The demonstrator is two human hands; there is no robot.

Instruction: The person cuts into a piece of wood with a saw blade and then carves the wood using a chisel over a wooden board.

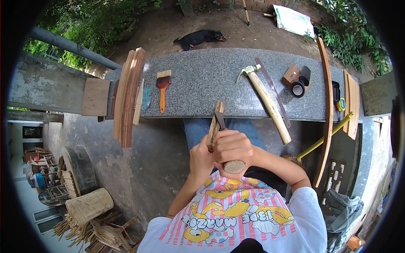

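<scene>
Wooden strip (214, 122), narrow and pale, is gripped in the curled left hand (201, 158), its far end resting on the granite slab's (202, 84) near edge. The right hand (234, 147), just beside and touching the left, is fisted around a knife (225, 139) with a round wooden handle, blade against the strip. Beyond the right hand lie a hammer (265, 99) and tape roll (298, 89); beyond the left, a paintbrush (163, 88).

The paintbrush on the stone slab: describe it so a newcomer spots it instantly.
Find the long grey stone slab. Near its left end, beside the wooden strips, lies the paintbrush. Its orange handle and pale bristles set it apart from the hammer.
</scene>
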